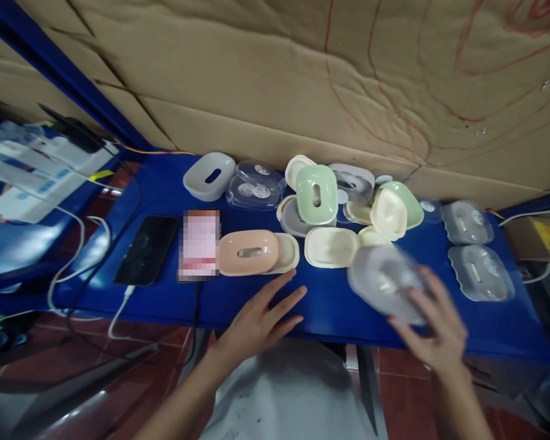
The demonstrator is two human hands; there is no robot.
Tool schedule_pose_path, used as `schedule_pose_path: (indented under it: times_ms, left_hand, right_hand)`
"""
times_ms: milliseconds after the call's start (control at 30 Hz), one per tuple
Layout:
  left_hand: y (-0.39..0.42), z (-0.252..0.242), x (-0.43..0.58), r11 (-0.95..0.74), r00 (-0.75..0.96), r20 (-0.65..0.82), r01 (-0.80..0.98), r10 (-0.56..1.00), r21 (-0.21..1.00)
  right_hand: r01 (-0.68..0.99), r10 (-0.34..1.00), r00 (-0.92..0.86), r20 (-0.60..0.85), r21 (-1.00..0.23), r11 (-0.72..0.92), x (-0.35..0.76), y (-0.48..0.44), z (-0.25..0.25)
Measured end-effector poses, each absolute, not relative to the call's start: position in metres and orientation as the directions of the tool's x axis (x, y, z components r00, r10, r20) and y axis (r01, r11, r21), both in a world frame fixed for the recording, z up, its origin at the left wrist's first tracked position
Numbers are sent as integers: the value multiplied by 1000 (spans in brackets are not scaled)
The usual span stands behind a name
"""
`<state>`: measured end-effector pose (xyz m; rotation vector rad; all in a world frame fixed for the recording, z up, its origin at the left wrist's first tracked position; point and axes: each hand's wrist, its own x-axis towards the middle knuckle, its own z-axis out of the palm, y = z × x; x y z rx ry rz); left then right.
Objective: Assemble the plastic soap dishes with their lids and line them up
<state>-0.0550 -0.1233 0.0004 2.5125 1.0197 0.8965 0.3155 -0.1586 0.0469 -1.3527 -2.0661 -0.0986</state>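
My right hand (433,327) grips a clear plastic lid (385,281), blurred by motion, just above the blue table's (330,305) front edge. My left hand (261,318) is open, fingers stretched flat over the table's front edge, nearest a pink soap-box tray (248,252) that rests against a cream one (288,252). A cream tray (330,247) lies between the two hands.
A pile of green (316,193), cream, grey (209,175) and clear (255,184) soap-box parts fills the table's back. Two clear lids (480,272) lie at the right. Two phones (147,249) with charging cables lie at the left. A cardboard wall stands behind.
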Motion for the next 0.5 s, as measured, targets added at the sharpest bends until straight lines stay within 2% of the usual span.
schedule_pose_path:
  times_ms: [100, 167, 267, 333, 500]
  left_hand:
    - [-122, 1, -53, -710, 563, 434, 529, 703, 465]
    - [-121, 1, -52, -720, 571, 439, 522, 693, 458]
    - [-120, 0, -51, -729, 576, 447, 516, 684, 450]
    - [-120, -1, -51, -725, 573, 445, 517, 688, 455]
    - [-118, 1, -48, -696, 543, 437, 527, 717, 488]
  right_hand:
    - [968, 729, -56, 682, -142, 207, 407, -120, 60]
    - [994, 769, 87, 633, -108, -24, 472, -87, 61]
    - [930, 769, 357, 530, -127, -344, 547, -42, 56]
    - [903, 767, 419, 486, -133, -409, 573, -22, 49]
    - [912, 801, 407, 439, -145, -384, 584, -9, 32]
